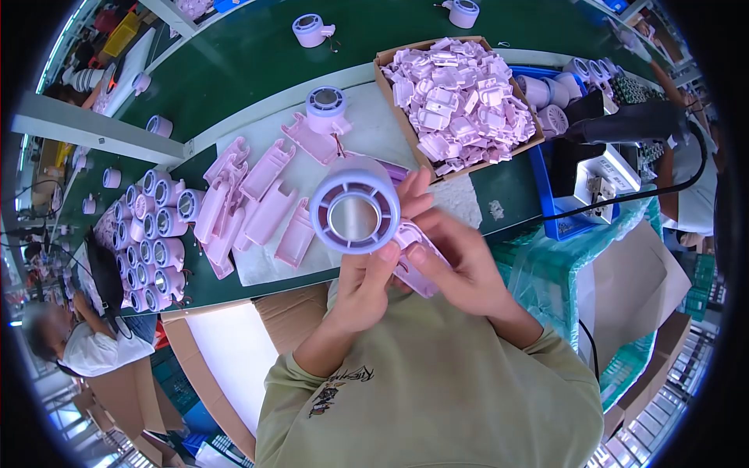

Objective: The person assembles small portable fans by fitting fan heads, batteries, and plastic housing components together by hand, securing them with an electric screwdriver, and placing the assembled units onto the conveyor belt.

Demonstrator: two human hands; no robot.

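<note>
My left hand (pixel 364 288) is closed around a round lilac housing (pixel 355 204), which looks like a hair dryer head. Its spoked ring and shiny round centre face up towards me. My right hand (pixel 468 265) grips a pink handle shell (pixel 417 273) just below the housing, with the thumb pressed on it. The shell meets the housing's lower right side; whether they are joined I cannot tell. On the white mat beyond, another round housing (pixel 326 109) stands with wires hanging from its stub. Loose pink handle shells (pixel 265 170) lie in a heap to the left.
A cardboard box (pixel 476 170) full of small pink parts stands at the back right. Several finished-looking housings (pixel 168 222) are stacked at the left. Beside the box is a blue bin (pixel 558 226); more housings (pixel 312 31) sit on the green conveyor behind. Co-workers are at both sides.
</note>
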